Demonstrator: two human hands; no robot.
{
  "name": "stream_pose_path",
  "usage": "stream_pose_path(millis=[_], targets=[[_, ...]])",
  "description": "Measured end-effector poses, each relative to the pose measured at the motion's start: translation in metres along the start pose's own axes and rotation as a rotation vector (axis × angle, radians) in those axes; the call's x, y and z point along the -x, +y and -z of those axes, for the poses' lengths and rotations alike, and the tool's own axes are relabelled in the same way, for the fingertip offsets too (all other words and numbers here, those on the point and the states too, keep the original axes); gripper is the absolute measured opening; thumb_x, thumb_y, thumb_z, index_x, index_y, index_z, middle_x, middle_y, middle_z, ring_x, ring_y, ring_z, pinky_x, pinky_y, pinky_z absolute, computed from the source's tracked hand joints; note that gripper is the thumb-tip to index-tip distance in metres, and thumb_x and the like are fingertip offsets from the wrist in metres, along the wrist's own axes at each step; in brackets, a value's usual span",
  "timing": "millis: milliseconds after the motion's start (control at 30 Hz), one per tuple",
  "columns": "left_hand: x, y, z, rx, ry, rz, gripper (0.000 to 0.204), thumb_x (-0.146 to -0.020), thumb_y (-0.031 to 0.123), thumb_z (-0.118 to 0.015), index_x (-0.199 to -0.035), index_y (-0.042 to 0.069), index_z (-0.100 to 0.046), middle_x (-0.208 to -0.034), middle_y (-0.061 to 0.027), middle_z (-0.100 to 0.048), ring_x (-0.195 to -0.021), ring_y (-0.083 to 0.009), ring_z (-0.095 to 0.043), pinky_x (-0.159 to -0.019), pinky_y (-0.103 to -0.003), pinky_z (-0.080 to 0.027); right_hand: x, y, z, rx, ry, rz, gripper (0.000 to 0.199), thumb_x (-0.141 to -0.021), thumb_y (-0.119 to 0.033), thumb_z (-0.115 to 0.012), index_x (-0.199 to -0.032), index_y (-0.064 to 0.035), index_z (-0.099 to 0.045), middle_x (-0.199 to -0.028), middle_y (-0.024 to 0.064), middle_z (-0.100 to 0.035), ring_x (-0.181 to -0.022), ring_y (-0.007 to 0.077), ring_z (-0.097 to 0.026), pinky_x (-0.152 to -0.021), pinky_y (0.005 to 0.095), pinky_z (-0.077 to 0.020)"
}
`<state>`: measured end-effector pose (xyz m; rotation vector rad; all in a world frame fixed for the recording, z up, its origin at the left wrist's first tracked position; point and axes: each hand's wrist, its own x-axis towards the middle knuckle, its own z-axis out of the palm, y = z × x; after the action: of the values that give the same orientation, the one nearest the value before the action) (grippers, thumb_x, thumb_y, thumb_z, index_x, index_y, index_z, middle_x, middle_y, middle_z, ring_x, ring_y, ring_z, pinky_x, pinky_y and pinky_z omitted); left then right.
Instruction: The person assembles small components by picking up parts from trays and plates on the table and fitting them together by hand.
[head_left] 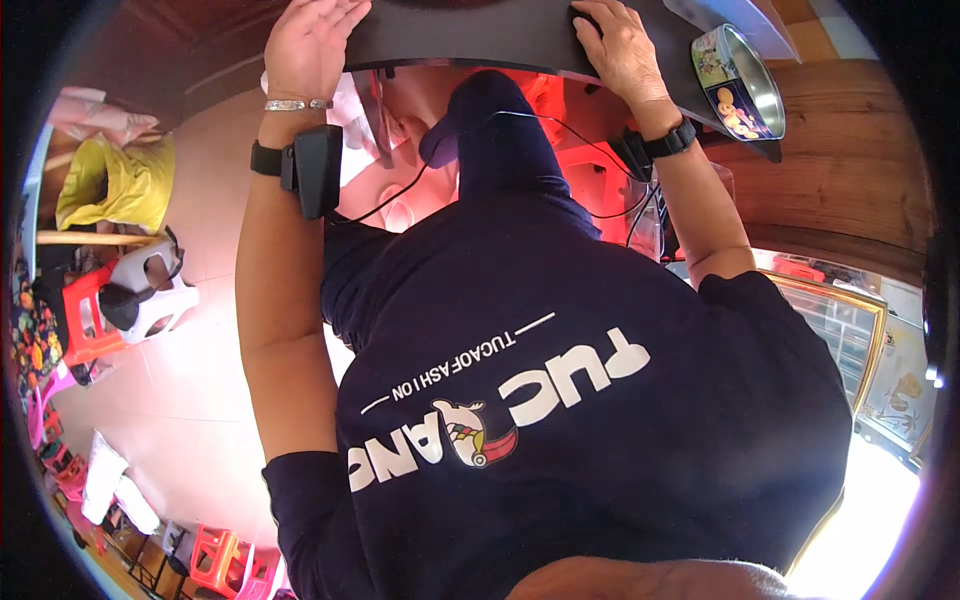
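Both hands rest on the dark table: the left hand lies flat with fingers spread and released near its edge, and the right hand is loosely curled over something dark that I cannot make out, so whether it grips is unclear. The tin stands just right of the right hand, near the table's rim; a sideways sweep of that wrist could likely knock it off. A cable hangs under the table between the arms and could snag. Red stools stand well apart on the floor at left
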<state>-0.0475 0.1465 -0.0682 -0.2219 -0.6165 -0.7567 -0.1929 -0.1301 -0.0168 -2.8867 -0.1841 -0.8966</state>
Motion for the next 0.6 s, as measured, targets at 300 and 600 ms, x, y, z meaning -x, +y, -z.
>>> stream_pose_path(millis=[300,600], targets=[[0.006,0.006,0.007,0.058,-0.039,0.019,0.014,-0.089,0.013,-0.051,-0.096,0.005,-0.060,-0.097,-0.0101,-0.064,-0.101,-0.0258,-0.060,-0.093,-0.036,-0.044,0.000,-0.001,-0.001,-0.051,-0.004,-0.003,0.024,-0.083,-0.014,-0.056,-0.102,-0.0005,-0.061,-0.104,0.0176,-0.059,-0.100,0.0357,-0.053,-0.089,0.0396,-0.0434],[0.217,0.121,0.094,-2.174,0.831,0.350,0.025,-0.089,0.020,-0.041,-0.097,0.007,-0.061,-0.098,-0.0111,-0.061,-0.093,-0.0325,-0.058,-0.081,-0.042,-0.044,-0.009,-0.008,0.004,-0.032,-0.044,-0.046,0.024,-0.083,-0.014,-0.056,-0.102,-0.0001,-0.061,-0.106,0.0186,-0.059,-0.101,0.0362,-0.053,-0.090,0.0405,-0.0430]])
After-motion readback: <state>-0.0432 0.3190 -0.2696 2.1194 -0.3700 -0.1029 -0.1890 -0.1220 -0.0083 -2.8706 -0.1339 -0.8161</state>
